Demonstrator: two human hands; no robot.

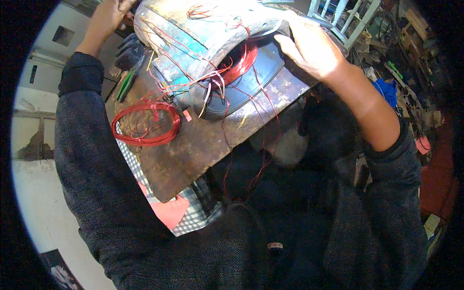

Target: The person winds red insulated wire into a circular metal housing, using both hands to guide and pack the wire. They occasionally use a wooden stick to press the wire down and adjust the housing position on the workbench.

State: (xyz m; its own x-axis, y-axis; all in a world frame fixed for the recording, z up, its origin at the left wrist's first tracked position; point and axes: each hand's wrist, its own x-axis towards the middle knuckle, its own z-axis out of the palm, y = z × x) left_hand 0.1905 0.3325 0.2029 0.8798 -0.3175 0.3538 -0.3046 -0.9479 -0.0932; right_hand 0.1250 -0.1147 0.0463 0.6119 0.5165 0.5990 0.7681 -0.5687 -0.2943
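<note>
A motor housing [181, 46], worn and partly painted teal, lies on its side on a worktable. A coil of red enamelled copper wire [246, 63] sits in its round opening, with loose leads and pale sleeved ends hanging out. My right hand [314, 48] grips the right side of the housing's rim, thumb at the opening and fingers over the outside. My left hand [108, 19] is at the housing's far left end, fingers curled and partly cut off by the picture's top edge; what they hold is unclear.
A wound loop of red wire [146, 123] lies on the worktable [179, 162], left of the housing. A green-handled tool [126, 86] is beyond it. Checked cloth [193, 217] hangs below the table edge. Thin wires dangle toward my lap. A pale metal rack [345, 19] stands at far right, near clutter.
</note>
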